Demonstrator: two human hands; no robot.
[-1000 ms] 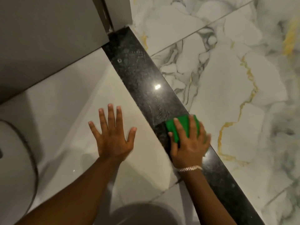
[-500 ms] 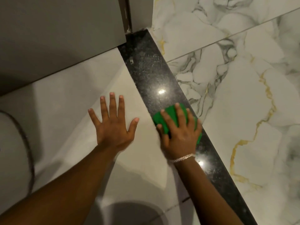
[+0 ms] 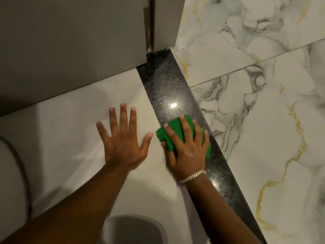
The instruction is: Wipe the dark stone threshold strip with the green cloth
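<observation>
Two bare hands show at the frame's centre: your left hand (image 3: 123, 140) lies flat with five fingers spread, gripping nothing, on the pale glossy floor tile (image 3: 70, 124). Your right hand (image 3: 188, 148), one silver chain bracelet (image 3: 192, 176) at its wrist, presses down on one folded green cloth (image 3: 168, 136). It sits on the single dark speckled stone threshold strip (image 3: 163, 85), overlapping its left edge, beside two veined marble tiles (image 3: 263, 111).

The stone threshold strip (image 3: 163, 88) runs between the plain floor tile (image 3: 70, 129) on its left and the veined marble floor (image 3: 263, 120) on its right. The cloth (image 3: 169, 133) lies on the strip under the right hand (image 3: 188, 148), while the left hand (image 3: 123, 141) rests flat on the plain tile just beside it. The strip's far end meets the door frame (image 3: 163, 23).
</observation>
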